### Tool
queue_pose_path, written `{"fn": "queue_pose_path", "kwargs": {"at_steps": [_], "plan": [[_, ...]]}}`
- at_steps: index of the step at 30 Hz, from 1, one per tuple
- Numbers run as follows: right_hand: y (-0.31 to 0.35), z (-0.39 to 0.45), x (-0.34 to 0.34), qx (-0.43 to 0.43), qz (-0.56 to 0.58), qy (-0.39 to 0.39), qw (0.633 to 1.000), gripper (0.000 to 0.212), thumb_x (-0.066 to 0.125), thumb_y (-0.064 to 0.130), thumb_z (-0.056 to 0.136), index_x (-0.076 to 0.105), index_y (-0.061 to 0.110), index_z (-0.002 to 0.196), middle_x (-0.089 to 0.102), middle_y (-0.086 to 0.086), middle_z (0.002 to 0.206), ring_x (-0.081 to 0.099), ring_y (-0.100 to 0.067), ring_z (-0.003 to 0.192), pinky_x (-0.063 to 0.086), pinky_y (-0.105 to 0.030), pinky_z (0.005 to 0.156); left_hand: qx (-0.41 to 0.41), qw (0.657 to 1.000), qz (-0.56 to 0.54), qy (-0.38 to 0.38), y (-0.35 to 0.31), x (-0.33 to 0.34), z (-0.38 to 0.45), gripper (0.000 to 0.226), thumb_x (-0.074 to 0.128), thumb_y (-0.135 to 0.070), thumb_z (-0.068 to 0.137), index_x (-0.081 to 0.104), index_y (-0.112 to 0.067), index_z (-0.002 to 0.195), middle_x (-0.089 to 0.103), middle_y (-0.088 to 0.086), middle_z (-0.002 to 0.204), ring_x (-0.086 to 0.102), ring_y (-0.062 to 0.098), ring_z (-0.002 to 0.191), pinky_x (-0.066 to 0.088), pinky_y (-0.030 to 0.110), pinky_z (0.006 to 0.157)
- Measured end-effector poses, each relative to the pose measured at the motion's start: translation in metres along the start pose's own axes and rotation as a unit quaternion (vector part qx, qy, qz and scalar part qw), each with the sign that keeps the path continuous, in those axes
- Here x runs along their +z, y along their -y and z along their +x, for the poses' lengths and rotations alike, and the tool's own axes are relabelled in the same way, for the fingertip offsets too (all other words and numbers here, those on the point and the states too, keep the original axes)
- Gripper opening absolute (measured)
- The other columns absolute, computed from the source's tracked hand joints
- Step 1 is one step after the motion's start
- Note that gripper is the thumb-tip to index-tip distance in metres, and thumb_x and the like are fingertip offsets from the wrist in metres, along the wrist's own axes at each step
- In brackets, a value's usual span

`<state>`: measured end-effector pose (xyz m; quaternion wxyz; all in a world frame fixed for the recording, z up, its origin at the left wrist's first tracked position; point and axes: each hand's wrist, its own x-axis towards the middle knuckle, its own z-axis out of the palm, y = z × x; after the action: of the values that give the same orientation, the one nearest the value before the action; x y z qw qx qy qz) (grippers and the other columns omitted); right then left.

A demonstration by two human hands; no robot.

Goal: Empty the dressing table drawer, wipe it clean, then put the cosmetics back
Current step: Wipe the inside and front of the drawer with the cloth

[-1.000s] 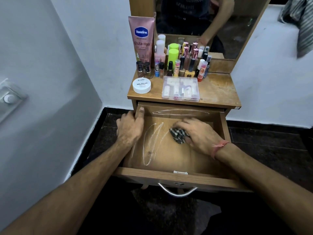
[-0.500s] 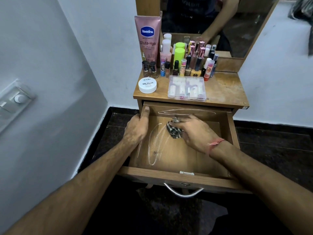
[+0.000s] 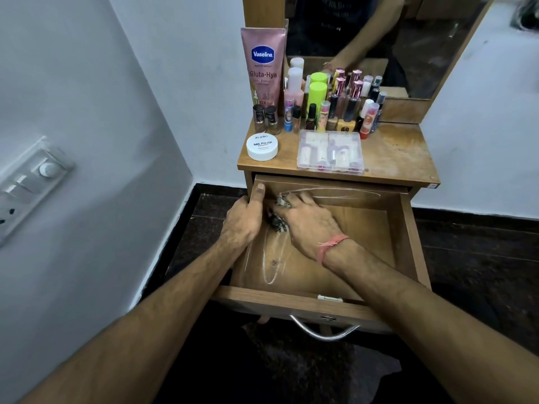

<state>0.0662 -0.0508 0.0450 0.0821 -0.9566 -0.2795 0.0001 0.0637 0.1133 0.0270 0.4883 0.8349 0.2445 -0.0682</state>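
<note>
Fingers of right hand (image 3: 309,223) were curled over cloth (image 3: 278,221) at drawer (image 3: 408,228) far-left corner; unwiped floor lay right and near. Left hand (image 3: 243,220) gripped left wall.

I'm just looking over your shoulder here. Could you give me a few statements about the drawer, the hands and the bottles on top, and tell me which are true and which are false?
1. The drawer is pulled open. True.
2. The right hand presses a cloth at the drawer's right side. False: it works at the back left corner.
3. The left hand holds the drawer's left wall. True.
4. The cosmetics are back in the drawer. False: they stand on the table top.
5. The white nail polish jar sits left of the clear plastic box. True.
6. The pink Vaseline tube lies flat. False: it stands upright.
</note>
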Motion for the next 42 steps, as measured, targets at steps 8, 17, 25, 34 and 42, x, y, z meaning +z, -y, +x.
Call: {"fn": "queue_pose_path", "kwargs": {"at_steps": [8, 17, 25, 34, 42], "plan": [[-0.056, -0.034, -0.017, 0.079, -0.057, 0.037, 0.995, 0.067, 0.054, 0.01, 0.101, 0.044, 0.037, 0.161, 0.049, -0.007, 0.154, 0.044, -0.03, 0.141, 0.055, -0.052, 0.106, 0.0, 1.0, -0.018, 0.009, -0.002, 0.001, -0.002, 0.086, 0.033, -0.078, 0.11, 0.055, -0.012, 0.161, 0.059, 0.013, 0.161, 0.056, 0.035, 0.148, 0.039, 0.048, 0.123], [0.007, 0.01, -0.006, 0.037, -0.05, -0.026, 0.998, 0.039, 0.054, 0.015, 0.103, 0.068, 0.028, 0.136, 0.063, -0.008, 0.136, 0.056, -0.031, 0.128, 0.06, -0.047, 0.089, 0.0, 1.0, -0.025, 0.005, 0.003, 0.002, 0.004, 0.084, 0.034, -0.08, 0.108, 0.063, -0.017, 0.155, 0.065, 0.013, 0.157, 0.06, 0.034, 0.144, 0.042, 0.051, 0.125], [0.013, 0.013, -0.001, 0.015, -0.072, -0.024, 0.997, 0.045, 0.051, 0.013, 0.099, 0.062, 0.028, 0.14, 0.056, -0.008, 0.139, 0.052, -0.032, 0.13, 0.062, -0.049, 0.086, 0.009, 1.0, -0.028, -0.007, 0.004, 0.004, 0.005, 0.081, 0.035, -0.078, 0.11, 0.066, -0.016, 0.152, 0.067, 0.013, 0.153, 0.062, 0.033, 0.141, 0.045, 0.048, 0.122], [-0.079, -0.049, -0.031, 0.11, -0.062, 0.027, 0.992, 0.054, 0.068, 0.028, 0.102, 0.055, 0.036, 0.153, 0.052, -0.008, 0.149, 0.05, -0.033, 0.137, 0.056, -0.055, 0.105, -0.01, 0.999, -0.03, 0.007, 0.004, 0.002, 0.005, 0.086, 0.034, -0.081, 0.108, 0.054, -0.017, 0.163, 0.058, 0.012, 0.164, 0.055, 0.036, 0.149, 0.039, 0.054, 0.127], [-0.05, -0.028, -0.017, 0.108, -0.054, -0.016, 0.993, 0.051, 0.075, 0.016, 0.091, 0.069, 0.031, 0.139, 0.063, -0.006, 0.137, 0.057, -0.032, 0.127, 0.059, -0.048, 0.096, -0.029, 0.997, -0.067, 0.017, 0.003, 0.001, 0.004, 0.084, 0.038, -0.081, 0.107, 0.053, -0.021, 0.164, 0.056, 0.008, 0.166, 0.053, 0.033, 0.151, 0.036, 0.05, 0.127]]}}
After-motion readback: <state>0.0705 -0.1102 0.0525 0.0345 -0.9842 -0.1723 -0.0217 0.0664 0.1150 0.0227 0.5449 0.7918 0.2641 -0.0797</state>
